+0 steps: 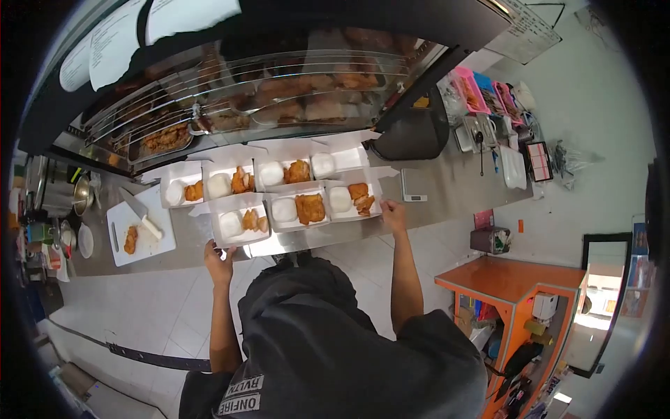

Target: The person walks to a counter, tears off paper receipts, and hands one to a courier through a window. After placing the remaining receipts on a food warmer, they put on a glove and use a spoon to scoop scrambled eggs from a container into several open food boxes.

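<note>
Open white food boxes stand in two rows on the metal counter, each with a white rounded portion; most also hold browned fried pieces. At the outer corner of the front-left box (243,238), my left hand (218,263) is open, thumb and fingers apart and touching or very near the cardboard. My right hand (394,214) is closed at the outer edge of the front-right box (357,212), its fingers bent against the side. In the back row, the rightmost box (349,162) shows only the white portion.
A white cutting board (126,250) with a knife (143,216) and a fried piece (130,239) lies left. Behind the boxes is a glass display case (279,77). A small scale (413,186) sits right, with pink trays (471,94) farther back. An orange shelf (513,279) stands lower right.
</note>
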Demonstrator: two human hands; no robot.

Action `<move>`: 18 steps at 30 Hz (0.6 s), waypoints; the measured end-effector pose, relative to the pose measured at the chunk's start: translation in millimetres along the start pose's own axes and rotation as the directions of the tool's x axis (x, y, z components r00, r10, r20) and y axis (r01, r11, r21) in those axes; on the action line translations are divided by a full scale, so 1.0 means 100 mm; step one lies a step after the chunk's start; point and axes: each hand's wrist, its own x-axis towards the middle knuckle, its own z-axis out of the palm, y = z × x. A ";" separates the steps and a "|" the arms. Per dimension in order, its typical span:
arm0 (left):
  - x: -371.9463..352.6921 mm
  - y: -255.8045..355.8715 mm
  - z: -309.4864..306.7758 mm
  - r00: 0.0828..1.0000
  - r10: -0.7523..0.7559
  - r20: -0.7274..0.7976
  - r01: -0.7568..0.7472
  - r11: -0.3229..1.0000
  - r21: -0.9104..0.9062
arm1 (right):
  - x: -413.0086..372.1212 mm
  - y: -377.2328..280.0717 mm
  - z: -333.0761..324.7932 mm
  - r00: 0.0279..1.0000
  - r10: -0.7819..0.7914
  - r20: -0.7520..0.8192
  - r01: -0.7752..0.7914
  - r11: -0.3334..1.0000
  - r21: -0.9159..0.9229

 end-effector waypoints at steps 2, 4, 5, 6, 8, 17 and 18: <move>0.01 -0.02 -0.02 0.998 -0.048 0.035 0.050 0.996 -0.070 | 0.00 -0.01 0.02 0.979 0.161 0.125 -0.179 0.973 0.146; 0.05 0.00 -0.04 0.997 -0.063 0.050 0.066 0.997 -0.041 | -0.04 -0.14 -0.02 0.962 0.244 0.124 -0.271 0.916 0.297; 0.05 0.01 -0.05 0.994 -0.082 0.067 0.084 0.996 -0.018 | -0.02 -0.15 -0.05 0.960 0.249 0.126 -0.276 0.914 0.298; 0.04 0.02 -0.06 0.994 -0.082 0.071 0.084 0.996 -0.014 | 0.01 -0.17 -0.09 0.960 0.239 0.148 -0.271 0.926 0.261; 0.06 0.03 -0.09 0.994 -0.071 0.078 0.073 0.997 -0.027 | 0.03 -0.19 -0.10 0.959 0.232 0.166 -0.266 0.936 0.230; -0.04 -0.28 0.00 0.984 -0.155 0.093 0.169 0.969 -0.178 | -0.09 0.02 -0.01 0.969 0.243 -0.040 -0.197 0.863 0.466; -0.05 -0.22 -0.04 0.986 -0.135 0.102 0.152 0.970 -0.188 | -0.16 0.01 -0.04 0.965 0.261 -0.030 -0.206 0.821 0.533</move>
